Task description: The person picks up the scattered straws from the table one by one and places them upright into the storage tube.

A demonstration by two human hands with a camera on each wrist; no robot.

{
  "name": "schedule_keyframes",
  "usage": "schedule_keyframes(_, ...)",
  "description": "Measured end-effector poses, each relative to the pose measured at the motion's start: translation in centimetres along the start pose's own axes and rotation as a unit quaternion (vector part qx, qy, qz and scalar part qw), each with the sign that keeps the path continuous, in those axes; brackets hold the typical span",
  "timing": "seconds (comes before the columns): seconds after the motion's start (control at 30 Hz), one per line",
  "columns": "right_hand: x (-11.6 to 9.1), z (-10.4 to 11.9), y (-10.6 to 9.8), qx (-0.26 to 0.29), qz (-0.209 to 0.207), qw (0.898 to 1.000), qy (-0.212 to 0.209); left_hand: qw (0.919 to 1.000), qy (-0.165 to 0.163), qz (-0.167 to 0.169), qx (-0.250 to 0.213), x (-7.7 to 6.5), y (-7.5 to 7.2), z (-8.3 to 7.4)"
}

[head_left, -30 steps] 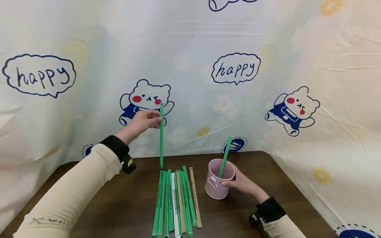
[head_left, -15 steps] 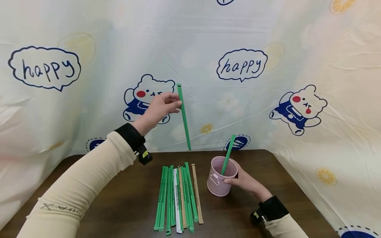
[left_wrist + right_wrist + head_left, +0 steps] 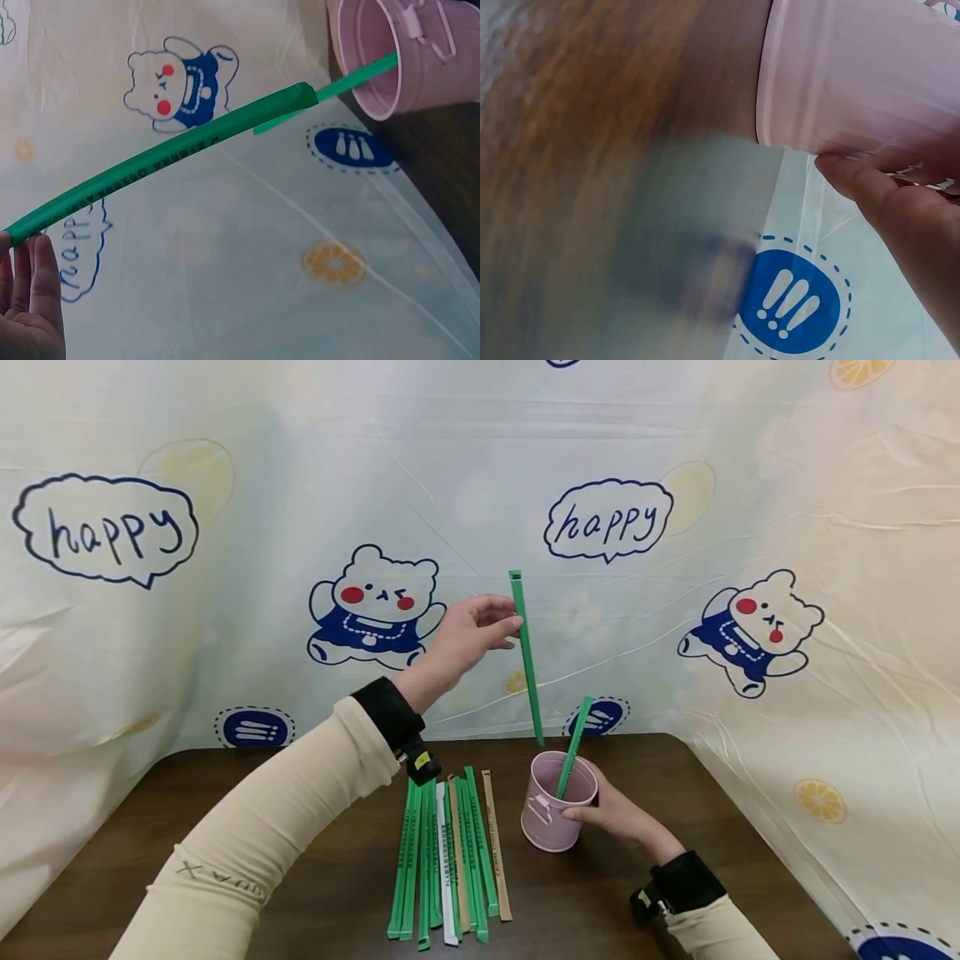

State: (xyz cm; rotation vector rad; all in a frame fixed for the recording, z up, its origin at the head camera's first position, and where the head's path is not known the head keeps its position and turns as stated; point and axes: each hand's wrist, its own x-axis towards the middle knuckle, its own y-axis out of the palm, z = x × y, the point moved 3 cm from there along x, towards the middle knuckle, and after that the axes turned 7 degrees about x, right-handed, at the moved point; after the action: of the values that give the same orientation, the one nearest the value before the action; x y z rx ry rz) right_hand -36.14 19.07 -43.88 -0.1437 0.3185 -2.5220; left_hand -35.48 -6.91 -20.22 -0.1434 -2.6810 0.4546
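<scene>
My left hand [image 3: 467, 637] pinches a green paper-wrapped straw [image 3: 528, 668] near its top. In the head view the straw hangs slightly tilted, its lower end just above and left of the pink bucket's mouth. Black print runs along it in the left wrist view. The small pink metal bucket [image 3: 546, 827] stands on the table with one green straw [image 3: 573, 747] leaning inside. My right hand [image 3: 626, 818] grips the bucket from the right, thumb at the near side and fingers mostly hidden behind. In the right wrist view, fingers [image 3: 870, 184] lie against the bucket's wall.
Left of the bucket, several wrapped straws lie side by side on the dark wooden table [image 3: 322, 852]: mostly green, with a white one [image 3: 446, 868] and brown ones [image 3: 496, 852]. A printed cloth curtain [image 3: 480, 485] hangs behind the table's far edge.
My left hand has lifted the green straw and carried it right, from above the row of straws to near the bucket's mouth. My right hand has kept its hold on the bucket.
</scene>
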Motion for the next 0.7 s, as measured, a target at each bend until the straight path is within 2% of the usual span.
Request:
schedule_keyframes(0.23,0.0,-0.2,-0.2,-0.007,-0.003,1.0,-0.006,0.9994,-0.007,0.031,-0.013,-0.1,3.0,0.8)
schedule_keyframes(0.53,0.1,-0.3,-0.2,-0.003,-0.006,1.0,0.004,0.9983,-0.009,0.054,-0.018,-0.1,6.3,3.9)
schedule_keyframes(0.7,0.2,-0.2,-0.3,-0.005,-0.005,1.0,0.001,0.9976,-0.006,0.069,-0.002,-0.1,8.0,5.3)
